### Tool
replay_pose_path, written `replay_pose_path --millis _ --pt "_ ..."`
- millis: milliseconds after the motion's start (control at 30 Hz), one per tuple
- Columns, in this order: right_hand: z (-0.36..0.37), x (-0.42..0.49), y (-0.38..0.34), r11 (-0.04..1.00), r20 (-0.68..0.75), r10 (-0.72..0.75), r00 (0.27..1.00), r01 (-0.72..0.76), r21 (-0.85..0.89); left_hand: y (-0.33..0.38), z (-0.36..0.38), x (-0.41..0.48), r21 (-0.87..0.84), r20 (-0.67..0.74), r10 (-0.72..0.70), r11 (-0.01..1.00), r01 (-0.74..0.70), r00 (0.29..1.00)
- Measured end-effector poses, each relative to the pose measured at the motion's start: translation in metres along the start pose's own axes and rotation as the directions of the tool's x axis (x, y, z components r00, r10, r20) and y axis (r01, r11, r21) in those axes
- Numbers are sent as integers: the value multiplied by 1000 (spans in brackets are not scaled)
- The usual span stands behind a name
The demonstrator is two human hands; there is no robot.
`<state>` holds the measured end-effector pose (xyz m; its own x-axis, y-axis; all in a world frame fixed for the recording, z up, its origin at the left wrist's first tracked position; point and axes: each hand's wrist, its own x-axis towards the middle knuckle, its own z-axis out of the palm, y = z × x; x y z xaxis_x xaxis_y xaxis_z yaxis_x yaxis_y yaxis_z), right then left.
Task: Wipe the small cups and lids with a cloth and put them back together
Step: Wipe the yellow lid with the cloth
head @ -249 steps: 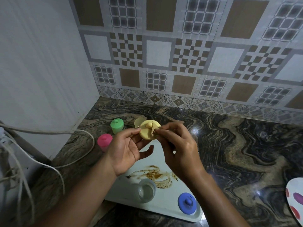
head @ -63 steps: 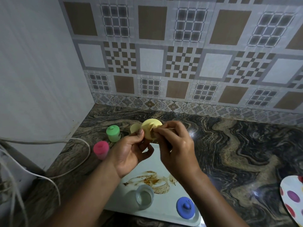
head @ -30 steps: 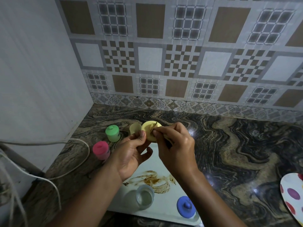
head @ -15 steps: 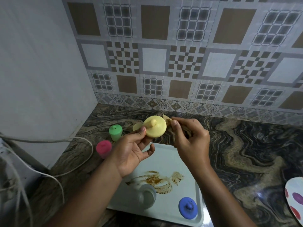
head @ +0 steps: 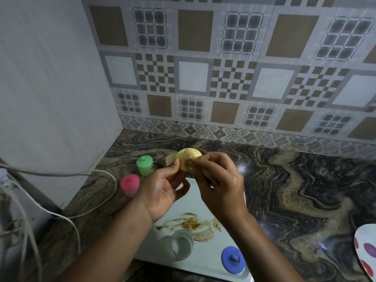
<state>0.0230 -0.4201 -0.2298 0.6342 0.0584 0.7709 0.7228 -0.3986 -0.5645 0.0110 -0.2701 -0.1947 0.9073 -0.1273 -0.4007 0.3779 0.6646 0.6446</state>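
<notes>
Yellow lid (head: 188, 159) gripped by left hand (head: 162, 190), right hand (head: 219, 186); two capped cups (head: 144, 165) (head: 130, 185), one clear cup (head: 182, 245), one blue lid (head: 233, 259).

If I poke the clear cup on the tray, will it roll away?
Probably: the clear cup lies on its side on the flat tray, so it could roll. It looks small and see-through, so likely light.

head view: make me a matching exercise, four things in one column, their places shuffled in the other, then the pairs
Things
1 yellow lid
2 blue lid
3 pink-lidded cup
4 clear cup

Places
a on the tray, by the brown smear
b on the countertop, left of the tray
c gripped by the left hand
d on the tray's near right corner

Pairs: 1-c, 2-d, 3-b, 4-a
</notes>
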Motion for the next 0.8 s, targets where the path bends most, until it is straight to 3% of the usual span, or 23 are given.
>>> replay_pose_path --millis 100,233,367,567,800 --pt "-2 3 7 1000 -18 11 1000 -11 -13 -1 -5 -1 29 6 5 1000 -5 1000" --pt "-6 8 13 987 -6 153 988 -153 39 -1 -5 -1 133 -16 64 989 -62 998" --pt "0 -1 3 990 48 119 992 -122 66 0 -4 2 212 -25 124 970 -116 992" --pt "-3 6 12 972 -45 234 971 -232 35 -2 -8 -2 205 36 58 977 -64 998" --pt "-8 6 13 977 7 211 977 -211 29 6 -9 0 183 101 -58 982 39 993"
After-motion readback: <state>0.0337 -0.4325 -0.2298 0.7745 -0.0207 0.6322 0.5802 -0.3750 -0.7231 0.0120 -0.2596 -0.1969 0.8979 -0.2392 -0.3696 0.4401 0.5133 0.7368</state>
